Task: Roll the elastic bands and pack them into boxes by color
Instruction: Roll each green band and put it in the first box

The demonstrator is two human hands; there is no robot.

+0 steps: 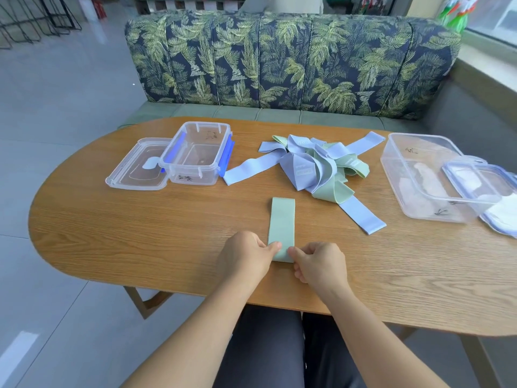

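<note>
A pale green elastic band (282, 222) lies flat and lengthwise on the wooden table (140, 233), its near end toward me. My left hand (246, 256) pinches the near left corner of that band with curled fingers. My right hand (319, 266) pinches the near right corner the same way. Farther back lies a tangled pile of blue and green bands (313, 166). A clear box with blue clips (195, 155) stands at the back left, holding no bands. A larger clear box (425, 177) stands at the right.
A clear lid (137, 169) leans against the left box. Another lid (486, 189) rests against the right box at the table's right edge. A leaf-patterned sofa (293, 63) runs behind the table. My dark-trousered legs (268, 345) are under the near edge.
</note>
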